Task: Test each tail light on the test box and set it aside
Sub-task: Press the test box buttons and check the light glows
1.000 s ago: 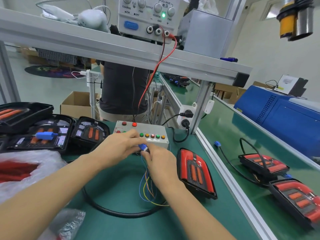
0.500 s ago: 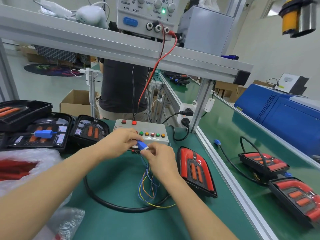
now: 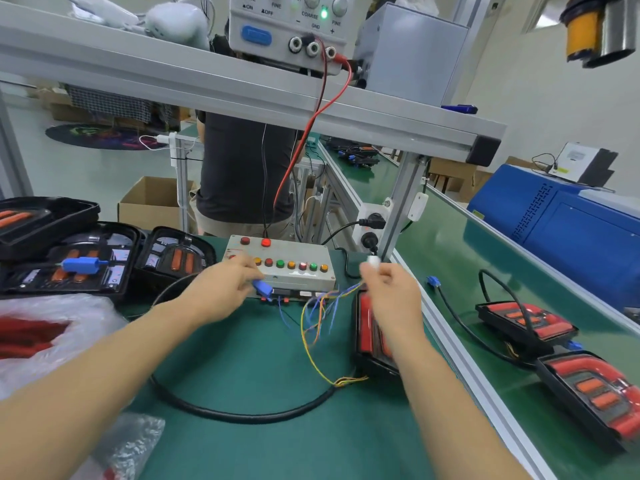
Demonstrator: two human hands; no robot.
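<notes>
Since half a second ago the two hands, which met over a mated connector just in front of the test box [image 3: 280, 263], have drawn apart: the plug is now separated. The left hand [image 3: 221, 289] pinches the blue connector [image 3: 262, 288] near the box's front edge; its black cable [image 3: 242, 415] loops across the near green mat. The right hand [image 3: 393, 296] has moved right and grips a small white connector [image 3: 373, 260], with the box's coloured wires [image 3: 317, 317] trailing from it, though motion blur leaves me unsure exactly how the fingers close round it. The tail light [image 3: 372, 336] lies on the mat just right of the box, partly hidden under my right forearm; I judge this to be the unit on that cable. Two more tail lights [image 3: 526, 322] lie on the far-right belt. I read the disconnection as the test on this unit being finished; setting it aside is the step not yet done.
</notes>
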